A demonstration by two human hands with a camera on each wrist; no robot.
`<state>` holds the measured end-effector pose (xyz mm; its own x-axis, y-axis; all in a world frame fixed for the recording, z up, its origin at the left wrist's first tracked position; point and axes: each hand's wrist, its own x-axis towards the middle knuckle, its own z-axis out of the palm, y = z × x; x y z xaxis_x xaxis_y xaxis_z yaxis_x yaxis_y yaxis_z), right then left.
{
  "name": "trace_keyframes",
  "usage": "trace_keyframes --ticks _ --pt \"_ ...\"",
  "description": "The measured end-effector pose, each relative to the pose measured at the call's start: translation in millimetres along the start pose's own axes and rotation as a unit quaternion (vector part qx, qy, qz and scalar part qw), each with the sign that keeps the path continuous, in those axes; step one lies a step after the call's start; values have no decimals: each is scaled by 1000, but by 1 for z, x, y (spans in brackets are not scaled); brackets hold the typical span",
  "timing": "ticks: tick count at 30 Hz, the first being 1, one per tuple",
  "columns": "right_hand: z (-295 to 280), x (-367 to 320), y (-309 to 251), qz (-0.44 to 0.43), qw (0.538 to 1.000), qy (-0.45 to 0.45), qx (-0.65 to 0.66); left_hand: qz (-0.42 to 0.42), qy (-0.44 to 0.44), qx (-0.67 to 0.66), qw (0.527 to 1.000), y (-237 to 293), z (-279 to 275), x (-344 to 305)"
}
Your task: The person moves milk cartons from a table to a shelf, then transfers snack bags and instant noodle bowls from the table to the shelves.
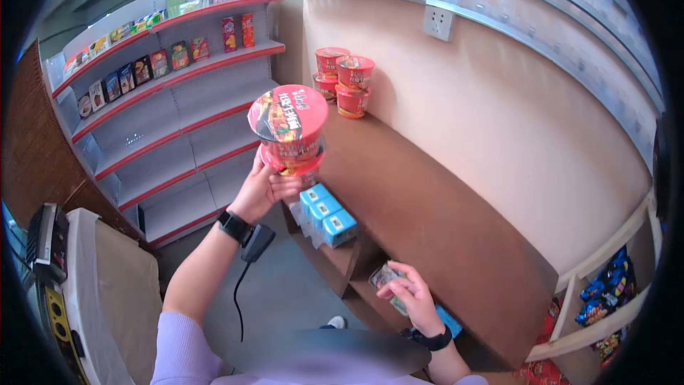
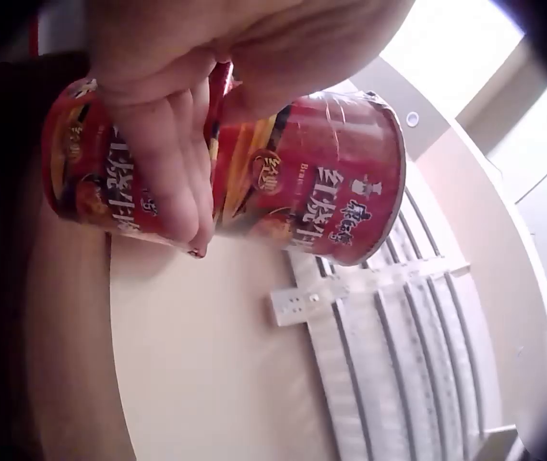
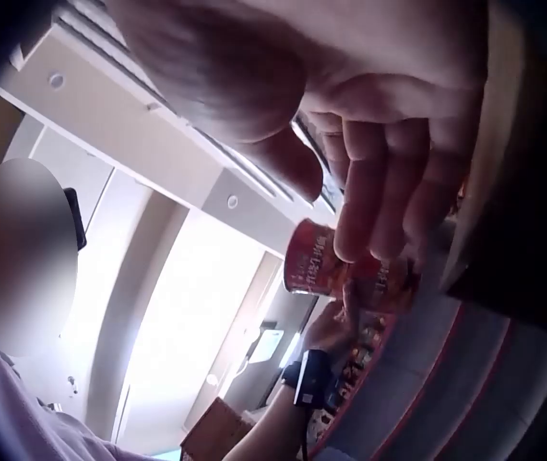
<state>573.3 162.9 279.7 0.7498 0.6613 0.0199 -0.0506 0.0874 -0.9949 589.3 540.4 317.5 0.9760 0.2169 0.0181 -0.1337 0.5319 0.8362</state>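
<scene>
Standing at ten o'clock from the centre of the head view, a grey shelf rack (image 1: pixel 214 84) with red edging carries small packages on its upper levels. Right of it, near nine o'clock, the left hand (image 1: pixel 262 189) grasps two red noodle cups stacked end on end. The lower cup (image 1: pixel 305 166) sits within the grip, at two o'clock from the hand; the upper cup (image 1: pixel 288 117) rises past it at one o'clock, resting on the lower one, its printed lid tilted towards the head camera. In the left wrist view the fingers (image 2: pixel 163 163) bend across the lower cup close to where the two meet, with the upper cup at three o'clock from them. Three blue packs (image 1: pixel 328 214) lie at six o'clock, beside the edge of the brown worktop (image 1: pixel 434 242). Four more red cups (image 1: pixel 344 78) stand at twelve o'clock, in two piles against the wall. At five o'clock the right hand (image 1: pixel 413 296) hangs by the worktop's edge, fingers loosely bent and gripping nothing; whether they touch the small packets behind them I cannot tell. Dark blue snack bags (image 1: pixel 607 289) fill a wooden rack at four o'clock.
</scene>
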Motion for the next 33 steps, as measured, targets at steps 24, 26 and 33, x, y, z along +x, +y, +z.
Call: trace_keyframes --ticks 24,26,33 --pt "-1 103 10 45 907 418 19 -75 3 -9 997 23 -164 395" --pt "10 107 8 59 908 416 -13 -113 -21 -9 993 25 -187 407" --pt "42 60 24 17 891 452 30 -120 -17 -39 992 34 -188 397"
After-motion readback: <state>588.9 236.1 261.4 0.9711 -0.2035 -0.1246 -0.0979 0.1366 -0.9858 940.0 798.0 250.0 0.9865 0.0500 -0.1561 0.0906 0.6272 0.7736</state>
